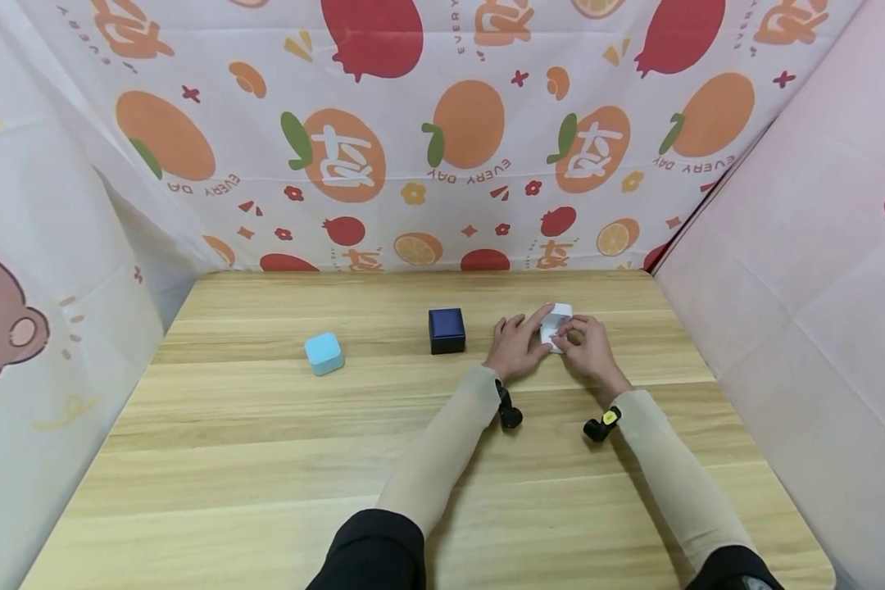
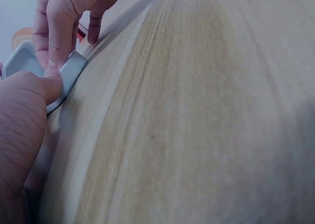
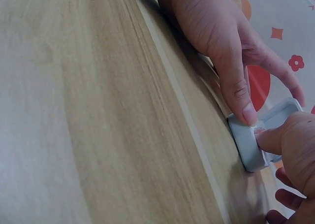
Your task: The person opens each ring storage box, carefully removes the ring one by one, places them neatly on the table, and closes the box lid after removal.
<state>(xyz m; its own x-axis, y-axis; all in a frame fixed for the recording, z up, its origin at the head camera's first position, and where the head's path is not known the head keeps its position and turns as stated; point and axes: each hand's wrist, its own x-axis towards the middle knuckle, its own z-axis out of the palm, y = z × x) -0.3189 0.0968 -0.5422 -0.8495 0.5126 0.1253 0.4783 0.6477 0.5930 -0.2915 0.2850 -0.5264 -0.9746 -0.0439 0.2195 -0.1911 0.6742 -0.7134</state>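
A small white ring box (image 1: pixel 557 315) stands on the table with its lid raised. My left hand (image 1: pixel 516 346) grips it from the left: a finger reaches up to the lid while the thumb presses the front edge of the base (image 3: pixel 242 140). From the right, my right hand (image 1: pixel 588 351) has its thumb and fingertips inside the box. Between those fingertips a tiny shiny thing (image 2: pixel 46 72) shows, mostly hidden by them; its kind cannot be made out.
Left of the hands stands a dark blue box (image 1: pixel 447 331), closed. Farther left is a light blue box (image 1: pixel 324 353) with rounded corners. The wooden table (image 1: pixel 265 459) meets a fruit-print cloth (image 1: pixel 413 221) at the back, with pale cloths on both sides.
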